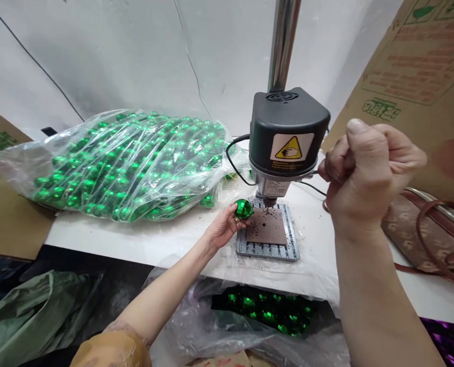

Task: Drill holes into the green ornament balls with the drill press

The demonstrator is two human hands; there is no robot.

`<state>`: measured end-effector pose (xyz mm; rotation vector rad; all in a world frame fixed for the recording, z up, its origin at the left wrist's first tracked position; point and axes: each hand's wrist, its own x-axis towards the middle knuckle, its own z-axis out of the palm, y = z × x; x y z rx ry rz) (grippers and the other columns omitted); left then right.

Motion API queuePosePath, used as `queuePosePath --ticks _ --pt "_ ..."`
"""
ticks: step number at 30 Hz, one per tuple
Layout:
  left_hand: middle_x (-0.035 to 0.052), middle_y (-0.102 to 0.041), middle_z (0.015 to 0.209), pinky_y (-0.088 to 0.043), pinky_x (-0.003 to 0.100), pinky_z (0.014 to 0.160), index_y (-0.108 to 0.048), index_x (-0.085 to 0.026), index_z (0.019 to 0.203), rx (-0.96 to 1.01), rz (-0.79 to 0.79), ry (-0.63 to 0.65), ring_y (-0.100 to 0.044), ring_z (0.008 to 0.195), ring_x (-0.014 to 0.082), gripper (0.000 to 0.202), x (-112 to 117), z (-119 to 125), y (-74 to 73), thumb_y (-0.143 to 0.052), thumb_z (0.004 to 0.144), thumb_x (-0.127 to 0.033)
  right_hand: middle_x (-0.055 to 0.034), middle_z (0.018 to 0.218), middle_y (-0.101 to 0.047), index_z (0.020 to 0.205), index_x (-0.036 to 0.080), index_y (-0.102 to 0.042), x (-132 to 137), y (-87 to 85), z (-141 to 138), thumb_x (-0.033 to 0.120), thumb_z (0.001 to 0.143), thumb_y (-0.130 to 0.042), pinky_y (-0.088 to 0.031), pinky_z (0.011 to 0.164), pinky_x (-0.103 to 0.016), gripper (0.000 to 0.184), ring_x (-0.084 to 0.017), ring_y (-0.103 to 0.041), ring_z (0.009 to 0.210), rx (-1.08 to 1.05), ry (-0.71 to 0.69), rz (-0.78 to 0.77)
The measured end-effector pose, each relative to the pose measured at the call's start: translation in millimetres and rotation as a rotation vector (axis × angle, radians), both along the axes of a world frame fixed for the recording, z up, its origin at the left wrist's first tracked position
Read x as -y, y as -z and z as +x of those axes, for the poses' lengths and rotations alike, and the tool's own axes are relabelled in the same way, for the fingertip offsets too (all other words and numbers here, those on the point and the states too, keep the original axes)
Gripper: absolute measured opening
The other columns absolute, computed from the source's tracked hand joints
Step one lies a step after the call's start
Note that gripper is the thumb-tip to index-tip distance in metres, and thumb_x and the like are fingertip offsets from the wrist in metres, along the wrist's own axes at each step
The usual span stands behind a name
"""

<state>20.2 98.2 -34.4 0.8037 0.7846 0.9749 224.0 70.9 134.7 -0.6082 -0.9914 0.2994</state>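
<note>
My left hand (229,220) grips a shiny green faceted ball (244,209) between thumb and fingers, beside the left edge of the drill press base. At the right, my right hand (370,171) is closed in a fist on the drill press's feed handle, whose thin rod (315,173) shows between fist and machine. The drill press (288,132) has a black motor housing with a yellow warning label. Below its chuck (269,202) lies a brown board (276,234) with a dark hole, on a slotted grey metal base (267,251). Dark shavings are scattered around.
A clear plastic bag (135,168) full of green balls lies on the white table at left. Another open bag (265,311) of green balls sits below the front edge. Cardboard boxes (410,76) and a handbag (421,229) stand at right. A black cable (232,160) loops beside the drill.
</note>
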Motion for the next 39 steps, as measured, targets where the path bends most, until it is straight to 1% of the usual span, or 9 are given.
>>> queuePosePath --ticks 3,5,8,14,21,24,27,31,39 --pt "0.0067 -0.071 0.108 -0.05 0.024 0.062 -0.061 -0.02 0.12 -0.171 0.2 -0.044 -0.068 0.082 0.0154 0.054 3.8 8.9 8.4 -0.081 0.076 -0.044 0.0091 0.04 -0.037 0.051 0.02 -0.036 -0.7 1.4 1.4 0.02 0.084 -0.06 -0.022 0.037 -0.023 0.041 -0.002 -0.03 0.034 0.009 -0.002 0.014" --pt "0.007 -0.071 0.111 -0.053 0.027 0.073 -0.061 -0.019 0.122 -0.268 0.324 -0.067 -0.067 0.092 0.017 0.057 4.5 14.0 13.8 -0.082 0.075 -0.044 0.0092 0.04 -0.036 0.051 0.02 -0.036 -1.1 1.9 1.9 0.02 0.085 -0.06 -0.023 0.038 -0.023 0.042 -0.002 -0.031 0.035 0.018 -0.007 0.019" --pt "0.0077 -0.072 0.108 -0.054 0.032 0.086 -0.063 -0.018 0.119 -0.354 0.419 -0.054 -0.067 0.098 0.0198 0.057 3.3 20.1 19.2 -0.082 0.075 -0.047 0.0089 0.04 -0.036 0.05 0.02 -0.035 -1.2 2.0 1.6 0.019 0.085 -0.06 -0.023 0.038 -0.024 0.042 -0.004 -0.033 0.035 0.022 -0.017 0.027" --pt "0.0078 -0.073 0.104 -0.054 0.035 0.086 -0.063 -0.018 0.12 -0.453 0.476 -0.039 -0.067 0.095 0.0213 0.059 0.3 27.8 21.0 -0.081 0.074 -0.051 0.0086 0.04 -0.035 0.052 0.021 -0.035 -1.7 2.8 1.8 0.021 0.088 -0.059 -0.024 0.04 -0.023 0.043 -0.004 -0.031 0.037 0.037 -0.021 0.034" --pt "0.0064 -0.069 0.101 -0.051 0.034 0.08 -0.067 -0.021 0.121 -0.69 0.6 -0.098 -0.063 0.09 0.0213 0.053 4.5 32.8 23.9 -0.081 0.075 -0.045 0.0073 0.041 -0.031 0.054 0.023 -0.03 -3.1 3.3 3.0 0.045 0.088 -0.062 -0.025 0.041 -0.026 0.052 -0.006 -0.028 0.037 0.096 0.064 -0.018" --pt "0.006 -0.067 0.099 -0.05 0.038 0.086 -0.07 -0.024 0.118 -0.827 0.724 -0.131 -0.06 0.096 0.0247 0.053 9.6 37.5 24.3 -0.085 0.071 -0.041 0.007 0.042 -0.03 0.055 0.024 -0.03 -2.8 3.6 2.8 0.049 0.088 -0.061 -0.026 0.041 -0.027 0.053 -0.006 -0.028 0.038 0.104 0.066 -0.021" --pt "0.0071 -0.066 0.109 -0.05 0.042 0.094 -0.068 -0.025 0.119 -0.83 0.774 -0.145 -0.059 0.106 0.0274 0.053 13.0 43.4 25.8 -0.085 0.071 -0.038 0.0075 0.043 -0.031 0.054 0.023 -0.03 -3.0 4.2 2.8 0.044 0.089 -0.061 -0.025 0.041 -0.026 0.052 -0.005 -0.029 0.037 0.101 0.054 -0.005" --pt "0.009 -0.061 0.119 -0.049 0.043 0.1 -0.066 -0.024 0.122 -0.762 0.738 -0.134 -0.058 0.114 0.028 0.053 13.4 47.1 28.8 -0.084 0.074 -0.036 0.0077 0.042 -0.033 0.053 0.022 -0.032 -3.3 4.1 3.6 0.036 0.09 -0.062 -0.025 0.04 -0.025 0.049 -0.005 -0.03 0.037 0.1 0.031 0.029" --pt "0.0094 -0.061 0.119 -0.046 0.044 0.103 -0.063 -0.023 0.124 -0.735 0.717 -0.098 -0.057 0.116 0.0282 0.055 11.7 45.1 32.0 -0.083 0.075 -0.035 0.0071 0.043 -0.03 0.053 0.021 -0.028 1.6 12.8 1.7 0.036 0.092 -0.058 -0.027 0.042 -0.024 0.051 -0.004 -0.03 0.038 0.137 0.135 0.013"
